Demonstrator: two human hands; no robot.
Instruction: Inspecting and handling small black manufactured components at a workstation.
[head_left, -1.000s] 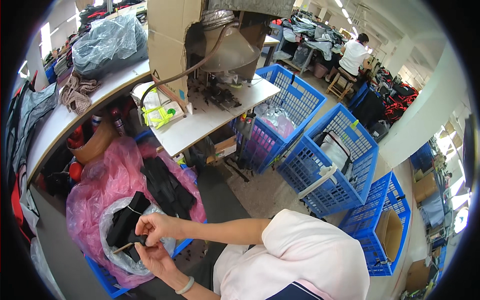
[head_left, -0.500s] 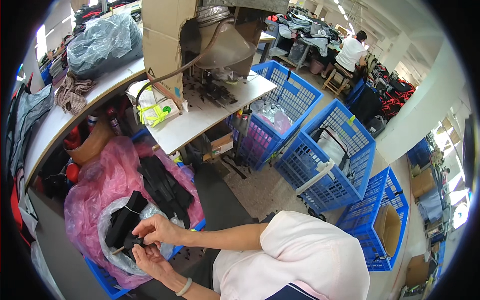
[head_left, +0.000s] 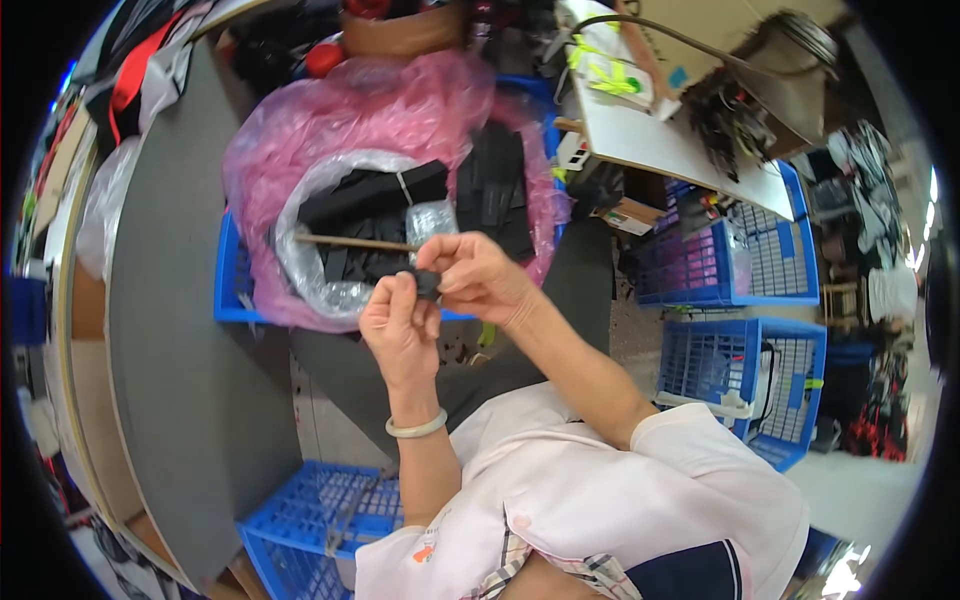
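Note:
My left hand [head_left: 398, 325], with a pale bangle at its wrist, pinches a small black piece [head_left: 427, 285] between thumb and fingers. From the other side my right hand [head_left: 482, 280] grips the same piece, its fingertips close to the left ones. The piece's exact kind is too small to tell. A thin wooden stick [head_left: 355, 242] runs leftward from my right fingertips; whether they hold it I cannot tell. Beneath and beyond my hands is an open clear plastic bag [head_left: 290, 245] with black strips in it. One bundle of black strips [head_left: 415, 183] has a pale tie around it.
Pink plastic sheeting [head_left: 270, 150] lines a blue crate [head_left: 228, 270] around the clear bag. More black strips [head_left: 490, 185] lie at its right. A white tabletop [head_left: 650, 130] juts in at the upper right. Blue crates [head_left: 705, 365] stand to the right, another [head_left: 320, 510] at lower left.
The view has swung round and down, so the crate and my hands sit higher and more central. Both hands still hold the small black piece, and the stick now lies nearly level.

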